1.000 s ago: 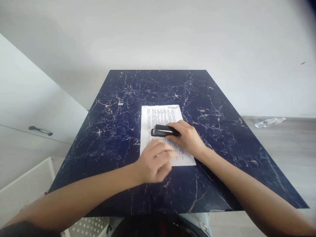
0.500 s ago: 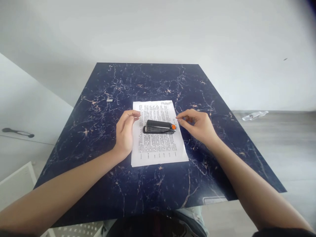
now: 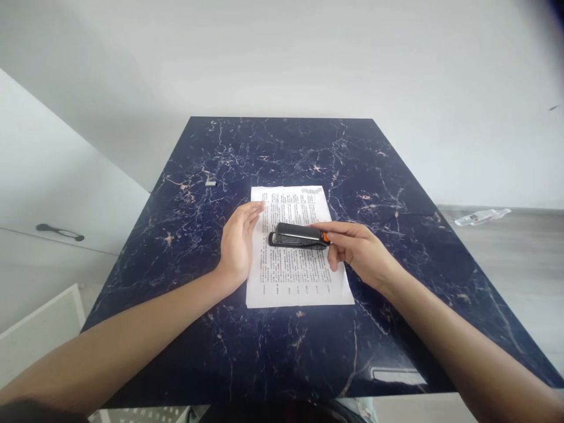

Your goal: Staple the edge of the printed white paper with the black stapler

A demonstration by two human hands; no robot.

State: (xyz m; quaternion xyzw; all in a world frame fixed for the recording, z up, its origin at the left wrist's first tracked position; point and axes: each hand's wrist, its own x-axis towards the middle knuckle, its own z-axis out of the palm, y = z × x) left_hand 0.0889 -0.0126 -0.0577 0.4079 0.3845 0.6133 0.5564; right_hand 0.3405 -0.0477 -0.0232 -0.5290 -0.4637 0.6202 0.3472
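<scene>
A black stapler (image 3: 298,236) with an orange rear end lies over a stack of printed paper (image 3: 299,296), its nose pointing left. Thumb and fingers of my right hand (image 3: 356,249) close around the orange end. Whether the stapler is lifted off the sheet I cannot tell. My left hand (image 3: 238,242) rests at the paper's left edge with its fingers stretched out, the fingertips over the sheet and nothing in the palm.
The paper lies on a dark blue marbled table (image 3: 282,153). A small grey-white block (image 3: 210,183) sits left of the paper's far end. On the floor at right is a clear plastic item (image 3: 482,217). A cabinet handle (image 3: 60,232) shows at left.
My right hand has moved in from beside the paper and taken hold of the stapler's orange end. My left hand stays by the paper's left edge. The whole view has shifted a little.
</scene>
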